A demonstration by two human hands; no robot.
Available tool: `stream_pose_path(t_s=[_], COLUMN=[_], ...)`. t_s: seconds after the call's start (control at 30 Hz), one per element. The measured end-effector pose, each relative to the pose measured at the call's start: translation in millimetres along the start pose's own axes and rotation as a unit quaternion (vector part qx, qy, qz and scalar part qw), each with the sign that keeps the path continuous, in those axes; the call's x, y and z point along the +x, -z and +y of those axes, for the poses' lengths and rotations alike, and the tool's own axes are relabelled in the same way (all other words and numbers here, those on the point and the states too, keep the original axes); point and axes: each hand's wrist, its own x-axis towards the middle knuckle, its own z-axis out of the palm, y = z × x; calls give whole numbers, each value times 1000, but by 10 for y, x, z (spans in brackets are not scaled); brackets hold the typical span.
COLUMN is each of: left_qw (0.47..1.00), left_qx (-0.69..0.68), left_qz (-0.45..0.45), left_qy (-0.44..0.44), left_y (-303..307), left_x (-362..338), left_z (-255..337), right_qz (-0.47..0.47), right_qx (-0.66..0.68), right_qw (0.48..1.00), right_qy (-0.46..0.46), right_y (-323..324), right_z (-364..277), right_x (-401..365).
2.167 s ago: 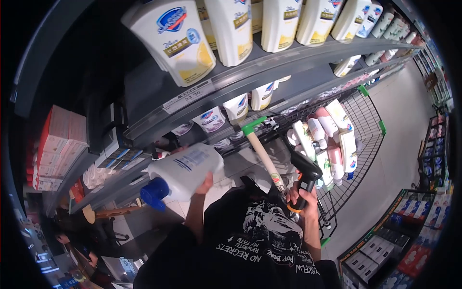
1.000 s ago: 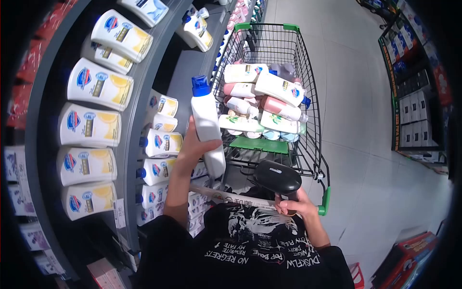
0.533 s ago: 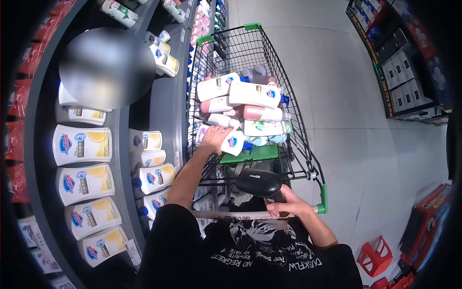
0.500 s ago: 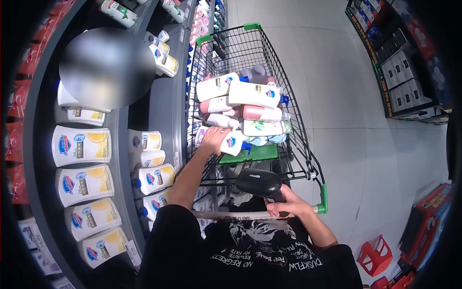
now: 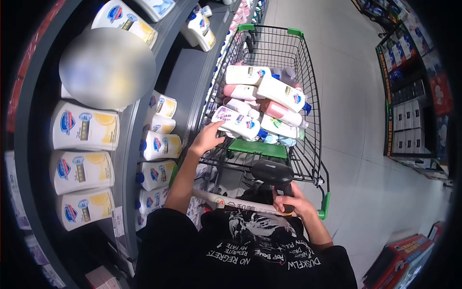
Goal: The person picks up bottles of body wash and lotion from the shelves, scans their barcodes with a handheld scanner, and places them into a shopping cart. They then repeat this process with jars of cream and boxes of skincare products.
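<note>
A white body wash bottle (image 5: pixel 236 121) with a purple flower print and blue cap lies on top of the pile in the shopping cart (image 5: pixel 257 149). My left hand (image 5: pixel 208 138) is at the bottle's left end, fingers spread and not wrapped round it. Under and behind that bottle are several pink-and-white bottles (image 5: pixel 284 113) and more white ones (image 5: pixel 280 94). A black handheld barcode scanner (image 5: pixel 272 172) is gripped by my right hand (image 5: pixel 294 200), close over the cart's handlebar (image 5: pixel 236 201).
Shelves (image 5: pixel 190 72) of yellow-and-white body wash bottles (image 5: pixel 84 126) run along the left, close to the cart. Across the tiled floor (image 5: pixel 351 111), a display rack (image 5: pixel 409 111) with boxes stands at the right. A red box (image 5: pixel 402 257) sits at the lower right.
My left hand has let go of the purple-print bottle, which now lies on the pile, and has drawn back left. The view has shifted, so the cart appears further right. The scanner remains in my right hand.
</note>
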Motion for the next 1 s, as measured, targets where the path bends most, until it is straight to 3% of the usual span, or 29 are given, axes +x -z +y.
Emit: stream_pose_path(t_s=[0.13,0.2,0.27,0.33,0.37,0.4,0.47,0.6,0.73,0.8,0.83,0.9,0.97,1.0], left_qw=[975,941,861,768,709,701,606,522,517,547,549,465,447,423], left_qx=[-112,-140,-176,-218,-253,-250,-221,-239,-209,-33,-39,-62,-109,-88], left_qz=[193,305,467,574,625,633,714,749,762,770,769,808,816,812], left_qy=[-13,48,97,185,208,213,271,330,328,328,324,357,351,393], left_y=[304,328,173,-91,-203,-312,-481,-680,-627,-537,-485,-380,-321,-325], left_x=[-997,-1504,-1896,-2252,-2384,-2517,-2770,-2992,-2670,-2460,-2387,-2255,-2206,-2188], left_z=[321,465,490,304,243,171,46,-160,-326,-380,-416,-494,-603,-652], right_qz=[20,6,-11,-43,-53,-60,-70,-113,-111,-94,-89,-97,-89,-89], right_qx=[47,90,111,118,114,96,56,-11,-12,22,20,32,32,35], right_qw=[998,995,993,992,992,993,995,991,992,993,994,994,995,995], right_qy=[22,49,42,18,7,-11,-45,-76,-63,-61,-55,-41,-29,-26], right_y=[-67,-79,-180,-249,-307,-388,-503,-588,-590,-580,-572,-547,-520,-509], right_z=[76,103,117,145,172,169,190,259,236,228,229,232,242,248], right_x=[-34,36,118,217,259,313,405,475,454,431,423,408,389,390])
